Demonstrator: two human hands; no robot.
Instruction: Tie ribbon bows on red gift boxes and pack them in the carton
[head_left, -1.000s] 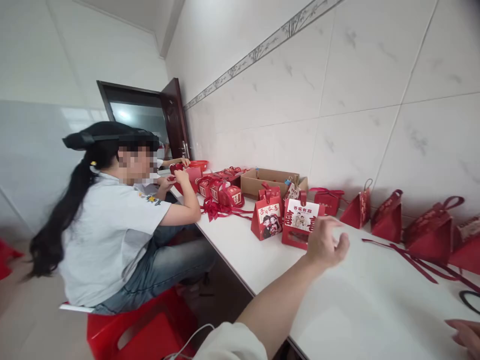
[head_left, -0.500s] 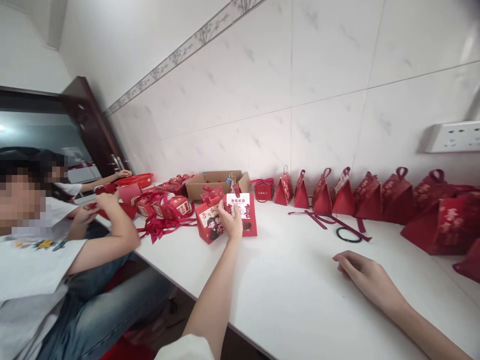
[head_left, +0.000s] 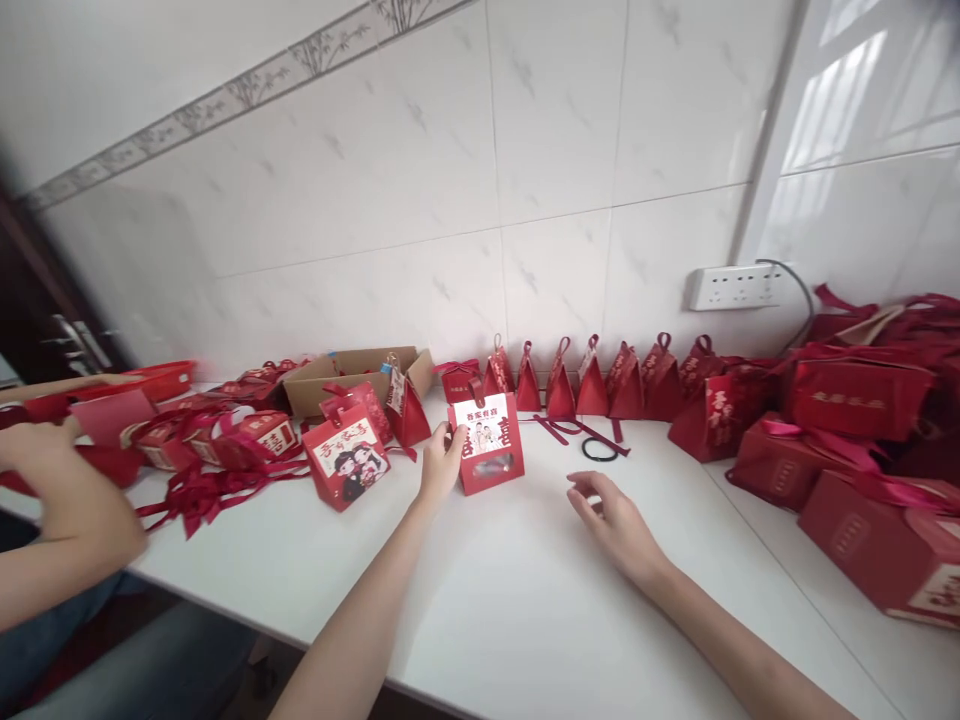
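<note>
My left hand is closed on the left edge of a red gift box with a white printed front, a small window and a loop at its top. It stands upright over the white table. To its left, a similar red box with a cartoon couple stands on the table, apart from my hand. My right hand hovers low over the table with fingers loosely curled and apart, nothing in them. Nearest to it lies a black ring-shaped band, with dark red ribbons just behind.
Several peaked red boxes line the wall. At right, more red boxes are piled. A cardboard box, ribboned boxes and a red basin are at left. A co-worker's arm reaches in beside the table.
My view has turned to the right. My left hand has brought the printed box rightward, away from the cartoon-couple box. My right hand stays empty over the table.
</note>
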